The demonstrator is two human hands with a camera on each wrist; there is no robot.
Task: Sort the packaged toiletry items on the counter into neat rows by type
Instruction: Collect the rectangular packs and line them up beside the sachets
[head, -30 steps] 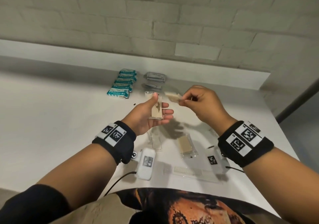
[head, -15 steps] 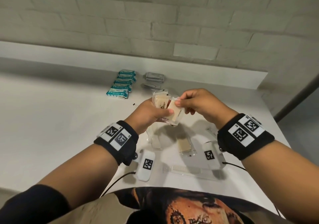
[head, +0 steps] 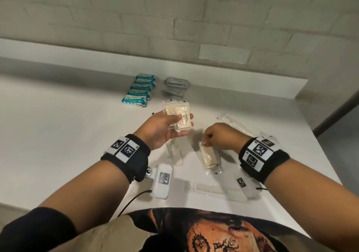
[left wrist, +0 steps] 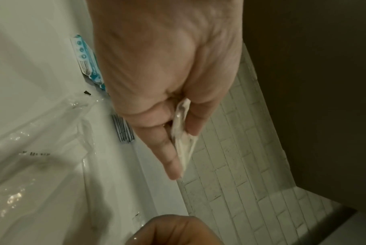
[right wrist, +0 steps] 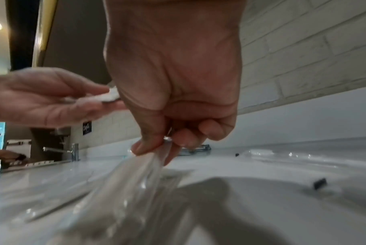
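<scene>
My left hand (head: 183, 122) is raised over the white counter (head: 58, 135) and holds a small stack of clear-wrapped cream packets (head: 177, 113) between thumb and fingers; the same stack of packets (left wrist: 184, 145) shows edge-on in the left wrist view. Lower down, my right hand (head: 206, 142) pinches the top edge of another cream packet (head: 208, 157) that lies on the counter. In the right wrist view the thumb and fingers (right wrist: 157, 149) grip its clear wrapper (right wrist: 125, 190). At the back lie a row of teal packets (head: 139, 90) and a pile of grey packets (head: 175, 86).
Clear packets (head: 174, 153) lie under my left hand. A wrapped comb (head: 213, 189) sits near the front edge, and a long clear packet (head: 237, 123) lies beyond my right hand. White tagged devices (head: 162, 180) hang below both wrists. A tap (right wrist: 73, 152) stands far left.
My right hand passed its cream packet into the stack in my left hand, then dropped to the counter and pinched another packet. My left hand lifted slightly away.
</scene>
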